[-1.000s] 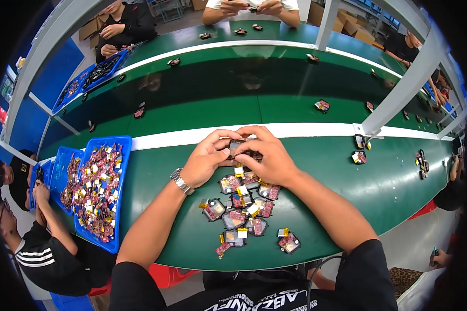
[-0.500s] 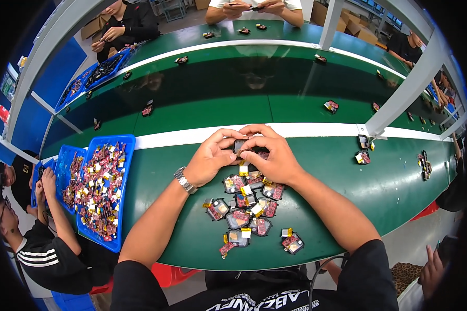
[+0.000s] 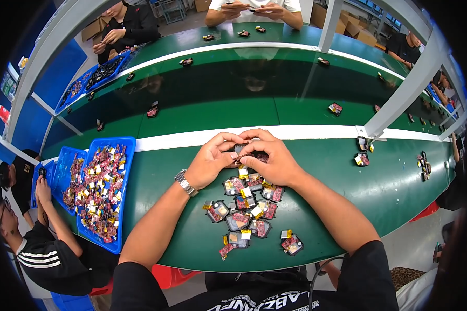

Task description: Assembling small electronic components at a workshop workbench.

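Note:
Both of my hands meet just short of the white rail, closed on a small black plastic casing (image 3: pixel 239 149). My left hand (image 3: pixel 207 161), with a metal watch on its wrist, grips the casing's left side by fingers and thumb. On the opposite side my right hand (image 3: pixel 276 165) pinches it, its thumb lying across the near edge. Fingers hide most of the casing. Right below my hands lies a cluster of casings (image 3: pixel 237 219) with red circuit boards and small silver-and-yellow battery cells. One more such unit (image 3: pixel 291 244) lies apart, to the right of the cluster.
Left of my arm, a blue tray (image 3: pixel 126 194) is heaped with red boards and cells; a smaller blue tray adjoins it. Beyond the white rail (image 3: pixel 306 131), a green belt (image 3: pixel 254 111) carries scattered units. A grey post (image 3: pixel 407 88) rises at right. Several people sit around the tables.
Units on the belt have shifted slightly to the right. My hands stay in nearly the same place around the casing, with small finger movements. The person at left has lowered their hands a little.

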The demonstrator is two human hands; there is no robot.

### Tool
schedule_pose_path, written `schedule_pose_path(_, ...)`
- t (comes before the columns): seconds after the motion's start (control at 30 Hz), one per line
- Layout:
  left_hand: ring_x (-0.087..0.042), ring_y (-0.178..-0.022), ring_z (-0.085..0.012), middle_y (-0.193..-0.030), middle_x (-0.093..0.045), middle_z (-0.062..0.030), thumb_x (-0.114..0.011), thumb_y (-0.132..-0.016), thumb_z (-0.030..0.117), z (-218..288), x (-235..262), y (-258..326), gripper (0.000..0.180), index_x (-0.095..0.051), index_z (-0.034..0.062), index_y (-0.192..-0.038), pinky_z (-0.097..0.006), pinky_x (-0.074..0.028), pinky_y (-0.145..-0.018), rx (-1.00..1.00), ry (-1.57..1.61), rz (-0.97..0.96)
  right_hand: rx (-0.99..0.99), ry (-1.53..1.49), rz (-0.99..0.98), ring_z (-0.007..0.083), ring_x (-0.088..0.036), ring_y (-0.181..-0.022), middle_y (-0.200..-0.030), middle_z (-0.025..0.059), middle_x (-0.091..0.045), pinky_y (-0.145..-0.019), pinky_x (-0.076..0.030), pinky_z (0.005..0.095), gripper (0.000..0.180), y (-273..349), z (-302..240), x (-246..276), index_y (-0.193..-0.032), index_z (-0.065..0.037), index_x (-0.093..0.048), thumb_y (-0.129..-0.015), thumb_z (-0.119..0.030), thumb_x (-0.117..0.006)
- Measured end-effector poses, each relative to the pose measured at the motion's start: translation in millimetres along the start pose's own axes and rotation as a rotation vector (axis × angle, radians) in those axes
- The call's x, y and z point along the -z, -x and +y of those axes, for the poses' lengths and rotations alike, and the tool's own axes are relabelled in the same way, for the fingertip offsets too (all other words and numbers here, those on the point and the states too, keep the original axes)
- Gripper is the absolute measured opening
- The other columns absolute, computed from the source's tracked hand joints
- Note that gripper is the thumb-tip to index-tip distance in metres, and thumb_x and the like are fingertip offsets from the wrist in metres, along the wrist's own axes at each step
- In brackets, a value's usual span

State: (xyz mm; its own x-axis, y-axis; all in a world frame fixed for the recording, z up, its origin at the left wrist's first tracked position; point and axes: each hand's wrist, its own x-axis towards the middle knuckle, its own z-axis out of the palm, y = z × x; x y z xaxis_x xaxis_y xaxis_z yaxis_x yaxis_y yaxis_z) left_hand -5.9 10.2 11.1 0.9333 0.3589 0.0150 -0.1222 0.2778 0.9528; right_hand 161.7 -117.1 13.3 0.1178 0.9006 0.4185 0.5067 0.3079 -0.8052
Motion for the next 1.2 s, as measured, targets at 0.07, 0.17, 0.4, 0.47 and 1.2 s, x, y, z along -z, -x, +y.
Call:
schedule_pose_path(0.07,-0.061,-0.11,-0.0169,-0.126,-0.056,-0.0116,-0.061,-0.093,0.005,-2.4,4.4,0.0,0.039,-0.046,0.0043,-0.129,-0.033,-0.053,-0.092,-0.019,-0.037,-0.021,-0.003,-0.005,0.014,0.0254,-0.055,-0.114,-0.118,0.0093,-0.06,-0.095,-0.047,0.0363,0.008,-0.2,-0.1,-1.6,-0.091,-0.005,-0.07,-0.084,-0.01,-0.071)
schedule_pose_path(0.17,-0.061,-0.11,-0.0178,-0.127,-0.056,-0.0124,-0.062,-0.093,0.006,-3.5,5.5,-0.5,0.04,-0.046,0.0041,-0.13,-0.034,-0.054,-0.092,-0.045,-0.04,-0.054,-0.038,-0.05,0.037,0.0251,-0.057,-0.113,-0.118,0.0097,-0.061,-0.093,-0.048,0.0359,0.008,0.2,3.4,-2.6,-0.091,-0.005,-0.069,-0.085,-0.01,-0.07)
schedule_pose_path(0.4,-0.061,-0.113,-0.0206,-0.127,-0.056,-0.0135,-0.064,-0.093,0.008,-6.0,7.5,-0.8,0.043,-0.045,0.0033,-0.131,-0.037,-0.054,-0.094,-0.082,-0.056,-0.071,-0.112,-0.122,0.039,0.023,-0.06,-0.107,-0.119,0.0095,-0.06,-0.088,-0.05,0.0343,0.009,0.2,-0.5,-2.4,-0.091,-0.003,-0.068,-0.086,-0.01,-0.07)
schedule_pose_path(0.47,-0.061,-0.113,-0.0205,-0.127,-0.056,-0.0133,-0.064,-0.093,0.008,-7.6,8.5,0.0,0.042,-0.045,0.0035,-0.131,-0.037,-0.054,-0.094,-0.069,-0.045,-0.063,-0.105,-0.125,0.037,0.0225,-0.06,-0.107,-0.119,0.0094,-0.06,-0.087,-0.051,0.0341,0.009,0.8,3.6,-3.1,-0.092,-0.004,-0.068,-0.086,-0.011,-0.07)
schedule_pose_path(1.2,-0.061,-0.103,-0.0109,-0.114,-0.061,-0.0031,-0.058,-0.096,0.007,-8.8,8.9,0.6,0.011,-0.052,0.008,-0.105,-0.027,-0.056,-0.085,-0.003,-0.033,0.024,-0.057,-0.06,0.038,0.0227,-0.059,-0.111,-0.12,0.0099,-0.06,-0.094,-0.048,0.0344,0.01,0.3,0.8,-4.3,-0.095,-0.003,-0.071,-0.086,-0.008,-0.07)
